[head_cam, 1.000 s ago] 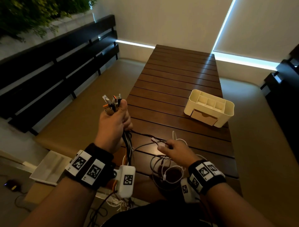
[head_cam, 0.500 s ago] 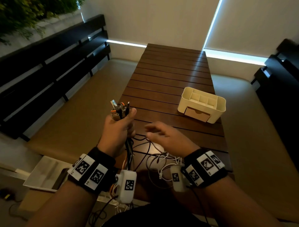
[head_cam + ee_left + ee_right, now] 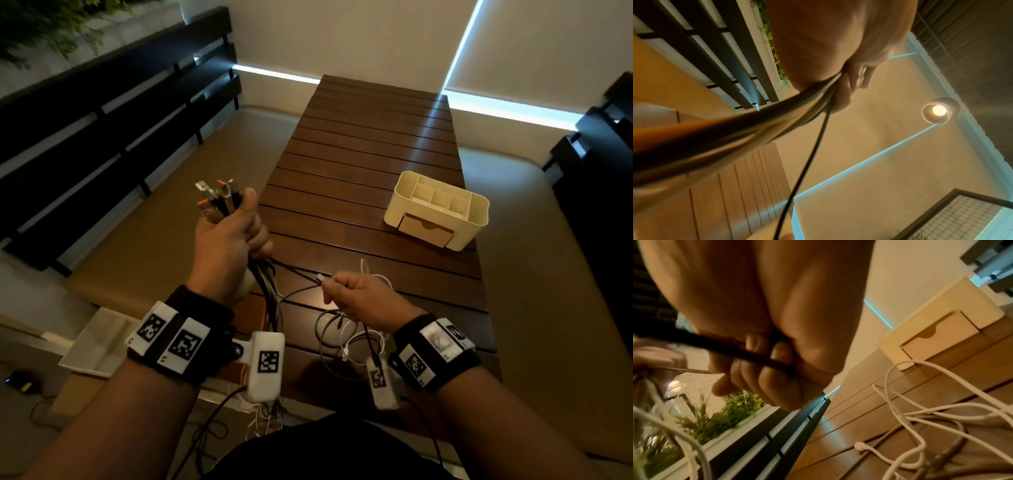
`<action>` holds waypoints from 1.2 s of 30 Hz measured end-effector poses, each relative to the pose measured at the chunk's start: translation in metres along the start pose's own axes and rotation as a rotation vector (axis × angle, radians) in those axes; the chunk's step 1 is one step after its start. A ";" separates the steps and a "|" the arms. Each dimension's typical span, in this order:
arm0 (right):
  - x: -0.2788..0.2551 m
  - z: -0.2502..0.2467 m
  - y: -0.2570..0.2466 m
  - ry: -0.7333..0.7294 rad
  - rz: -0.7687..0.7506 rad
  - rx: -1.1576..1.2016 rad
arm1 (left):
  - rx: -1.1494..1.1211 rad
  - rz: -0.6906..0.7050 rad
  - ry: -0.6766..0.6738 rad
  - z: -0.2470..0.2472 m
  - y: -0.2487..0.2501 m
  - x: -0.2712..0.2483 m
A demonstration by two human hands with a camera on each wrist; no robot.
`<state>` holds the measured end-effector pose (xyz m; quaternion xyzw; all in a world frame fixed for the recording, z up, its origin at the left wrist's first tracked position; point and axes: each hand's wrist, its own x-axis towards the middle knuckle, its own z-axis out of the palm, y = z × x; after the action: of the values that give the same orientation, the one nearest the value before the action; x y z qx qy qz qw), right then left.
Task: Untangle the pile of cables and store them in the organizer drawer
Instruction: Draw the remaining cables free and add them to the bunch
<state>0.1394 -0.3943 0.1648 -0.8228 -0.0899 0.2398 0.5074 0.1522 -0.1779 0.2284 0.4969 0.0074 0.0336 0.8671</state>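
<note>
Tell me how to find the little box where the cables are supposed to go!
Look at the long brown slatted table. On its right side, past the right hand and the loose cables, sits the cream organizer. It is the only box there, with open compartments on top and one tan drawer, shut, in front.

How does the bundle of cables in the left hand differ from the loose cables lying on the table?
The bundle of dark cables is gathered in the left hand, plug ends fanned above the fist; the loose white and grey cables lie in tangled loops on the brown slatted wooden table. The bundle hangs fairly straight; the loose ones curl. Shared: none is in the cream plastic organizer, whose drawer is closed.
</note>
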 end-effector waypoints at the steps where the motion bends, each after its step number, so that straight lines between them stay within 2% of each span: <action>1: -0.001 0.002 0.001 -0.009 0.001 -0.086 | -0.003 -0.017 0.009 -0.001 -0.001 -0.001; 4: -0.002 0.006 0.005 -0.029 0.031 -0.175 | -0.003 -0.059 0.020 -0.002 -0.008 -0.005; 8: -0.006 0.003 0.007 -0.043 0.040 -0.049 | 0.035 -0.107 -0.003 0.001 -0.018 -0.011; 11: -0.012 0.004 -0.008 -0.001 -0.038 0.029 | 0.056 -0.130 -0.056 0.010 -0.029 -0.016; 14: -0.012 0.017 -0.025 -0.060 -0.140 -0.083 | 0.039 -0.137 -0.086 0.021 -0.035 -0.018; 18: -0.008 0.042 -0.033 -0.065 -0.078 -0.041 | -0.017 -0.157 -0.087 0.030 -0.035 -0.017; 23: -0.003 0.055 -0.019 -0.007 -0.085 0.050 | -0.041 -0.208 -0.009 0.027 -0.036 -0.014; 28: -0.002 0.060 0.002 0.016 -0.026 0.073 | 0.073 -0.273 0.012 0.018 -0.047 -0.015; 32: 0.001 0.056 0.013 -0.003 0.020 -0.052 | 0.302 -0.331 -0.033 0.013 -0.053 -0.017; 36: 0.001 0.055 0.019 -0.063 0.053 -0.083 | 0.294 -0.367 -0.024 0.009 -0.054 -0.014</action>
<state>0.1120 -0.3594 0.1270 -0.8373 -0.0941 0.2751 0.4630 0.1415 -0.2140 0.1865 0.6085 0.0922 -0.1317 0.7771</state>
